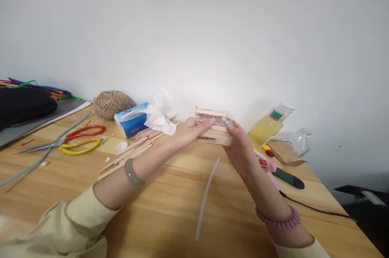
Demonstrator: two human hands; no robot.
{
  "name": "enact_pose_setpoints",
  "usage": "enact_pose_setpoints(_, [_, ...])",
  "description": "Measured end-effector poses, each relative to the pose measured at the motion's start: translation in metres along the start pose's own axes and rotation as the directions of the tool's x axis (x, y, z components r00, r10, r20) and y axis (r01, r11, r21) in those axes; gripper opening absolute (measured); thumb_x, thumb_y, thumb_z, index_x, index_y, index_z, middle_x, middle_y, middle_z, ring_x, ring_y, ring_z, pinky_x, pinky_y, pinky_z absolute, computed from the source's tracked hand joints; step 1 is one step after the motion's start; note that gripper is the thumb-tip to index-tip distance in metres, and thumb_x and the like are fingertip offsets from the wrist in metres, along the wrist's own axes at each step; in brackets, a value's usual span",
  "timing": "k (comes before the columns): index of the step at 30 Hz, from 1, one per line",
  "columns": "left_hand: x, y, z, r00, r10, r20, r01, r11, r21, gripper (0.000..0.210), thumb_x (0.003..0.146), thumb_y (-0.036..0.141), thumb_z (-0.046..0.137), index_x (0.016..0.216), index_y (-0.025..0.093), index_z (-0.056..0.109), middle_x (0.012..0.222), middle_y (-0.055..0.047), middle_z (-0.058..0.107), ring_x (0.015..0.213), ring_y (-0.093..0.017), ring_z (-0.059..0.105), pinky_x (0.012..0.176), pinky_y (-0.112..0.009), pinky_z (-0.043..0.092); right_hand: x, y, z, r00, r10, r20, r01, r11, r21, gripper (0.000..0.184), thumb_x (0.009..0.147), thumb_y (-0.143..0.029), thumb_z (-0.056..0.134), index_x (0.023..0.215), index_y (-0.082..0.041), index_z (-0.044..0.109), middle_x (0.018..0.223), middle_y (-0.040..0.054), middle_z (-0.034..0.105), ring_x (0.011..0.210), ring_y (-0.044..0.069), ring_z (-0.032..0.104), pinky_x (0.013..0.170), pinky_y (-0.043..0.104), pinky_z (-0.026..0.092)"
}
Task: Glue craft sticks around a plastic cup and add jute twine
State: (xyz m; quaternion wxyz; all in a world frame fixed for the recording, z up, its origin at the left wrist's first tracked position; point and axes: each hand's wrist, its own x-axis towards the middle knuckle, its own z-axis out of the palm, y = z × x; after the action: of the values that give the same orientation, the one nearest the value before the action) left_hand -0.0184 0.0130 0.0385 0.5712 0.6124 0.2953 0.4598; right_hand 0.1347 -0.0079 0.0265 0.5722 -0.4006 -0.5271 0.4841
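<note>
Above the middle of the table, both hands grip a small craft piece made of flat wooden sticks. My left hand is closed on its left side, with the thumb lying across the upper face. On the right side, my right hand pinches it, its thumb beside a shiny clear bit near the piece's upper right. Palms and fingers hide much of the ends and the underside. Below the hands, a translucent glue stick lies on the table.
At left are scissors, a blue pipe cleaner, a twine ball, a tissue pack and loose wooden sticks. At right stand a bottle of yellow liquid and a clear bottle, near a pink glue gun and black cord.
</note>
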Motion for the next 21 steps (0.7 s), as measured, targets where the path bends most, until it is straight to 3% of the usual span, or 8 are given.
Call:
enact_pose_setpoints(5, [-0.001,0.006,-0.003,0.998,-0.025,0.049,0.025,1.0,0.005,0.034,0.077,0.045,0.057,0.069,0.014,0.067,0.061,0.001,0.06,0.062,-0.011,0.055,0.062,-0.022,0.041,-0.003,-0.001,0.005,0.999,0.023,-0.04,-0.018,0.991,0.131,0.033,0.074,-0.041,0.059,0.102,-0.026,0.059,0.112,0.0023,0.064,0.11,0.026,0.053,0.09,0.041,0.043])
enact_pose_setpoints(11, [-0.001,0.003,-0.001,0.994,-0.011,0.111,0.016,0.999,-0.051,0.03,0.077,0.04,0.06,0.085,0.013,0.069,0.08,-0.003,0.067,0.079,-0.015,0.058,0.077,-0.027,0.042,-0.006,-0.004,0.01,0.999,-0.002,-0.038,0.013,0.961,0.276,0.024,0.08,-0.035,0.053,0.099,-0.025,0.061,0.109,-0.0014,0.065,0.115,0.022,0.05,0.101,0.038,0.035])
enact_pose_setpoints(16, [-0.003,-0.003,0.004,0.992,-0.041,0.116,0.056,0.991,-0.125,0.034,0.073,0.042,0.063,0.087,0.012,0.07,0.072,-0.002,0.066,0.076,-0.015,0.058,0.074,-0.026,0.043,-0.008,-0.003,0.011,0.998,-0.018,-0.056,0.033,0.96,0.279,0.026,0.081,-0.035,0.052,0.101,-0.023,0.062,0.108,-0.0004,0.065,0.114,0.021,0.05,0.102,0.036,0.035])
enact_pose_setpoints(21, [-0.004,-0.008,0.004,0.996,-0.03,0.081,0.034,0.998,-0.044,0.033,0.072,0.045,0.064,0.075,0.012,0.069,0.064,-0.002,0.062,0.072,-0.017,0.058,0.066,-0.026,0.044,-0.006,0.002,0.009,0.995,-0.024,-0.101,0.05,0.964,0.262,0.03,0.079,-0.035,0.051,0.105,-0.024,0.06,0.109,-0.0012,0.064,0.116,0.02,0.049,0.101,0.036,0.035])
